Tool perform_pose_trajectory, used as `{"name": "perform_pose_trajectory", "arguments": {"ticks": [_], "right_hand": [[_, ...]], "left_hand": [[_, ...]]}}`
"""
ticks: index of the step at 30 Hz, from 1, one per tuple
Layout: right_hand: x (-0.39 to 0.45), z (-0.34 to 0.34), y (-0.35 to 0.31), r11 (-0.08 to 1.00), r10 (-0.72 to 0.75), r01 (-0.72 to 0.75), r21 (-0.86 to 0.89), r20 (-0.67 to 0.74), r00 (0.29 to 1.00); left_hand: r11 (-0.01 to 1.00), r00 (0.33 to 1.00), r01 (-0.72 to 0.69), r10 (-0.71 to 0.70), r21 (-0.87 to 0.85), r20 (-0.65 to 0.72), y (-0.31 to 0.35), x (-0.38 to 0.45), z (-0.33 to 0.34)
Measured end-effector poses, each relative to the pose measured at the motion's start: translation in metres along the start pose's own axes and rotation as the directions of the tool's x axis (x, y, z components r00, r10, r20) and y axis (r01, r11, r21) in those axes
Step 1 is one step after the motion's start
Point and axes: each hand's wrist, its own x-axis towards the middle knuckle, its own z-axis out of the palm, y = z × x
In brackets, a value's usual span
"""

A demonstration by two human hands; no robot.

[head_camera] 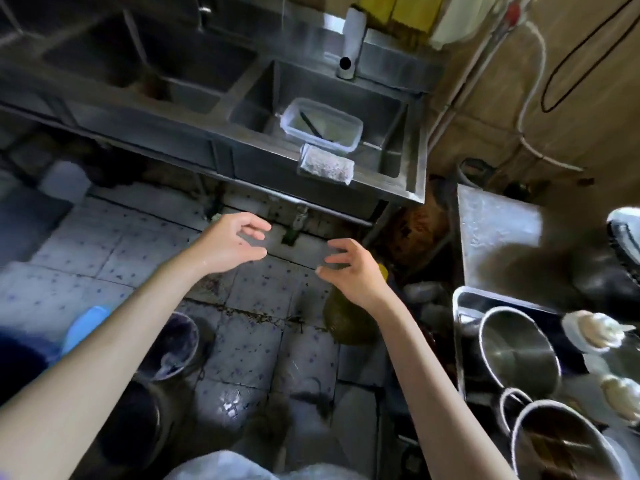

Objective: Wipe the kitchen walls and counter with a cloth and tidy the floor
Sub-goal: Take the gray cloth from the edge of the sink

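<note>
Above the blurred floor, left hand and right hand hover, fingers loosely curled, empty.

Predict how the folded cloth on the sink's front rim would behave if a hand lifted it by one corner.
The cloth looks soft and nubbly, so it would probably unfold and droop. It seems light, unless it is wet. Overhanging the sink rim, a push might tip it off.

2 hands, 2 pots, 1 cloth, 1 tub.
</note>
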Motion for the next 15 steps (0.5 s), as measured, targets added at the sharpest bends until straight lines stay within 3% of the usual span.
{"name": "perform_pose_trajectory", "arguments": {"ticks": [5,15], "right_hand": [[0.063,-0.005,-0.017,0.995,-0.08,0.086,-0.054,0.099,0.992],[0.174,-0.024,-0.033,0.996,-0.06,0.072,-0.058,0.192,0.98]], "left_hand": [[0.997,0.993,0.063,-0.067,-0.04,-0.101,-0.003,0.033,-0.01],[0.991,0.98,0.112,-0.123,-0.078,-0.154,-0.003,0.118,-0.018]]}}
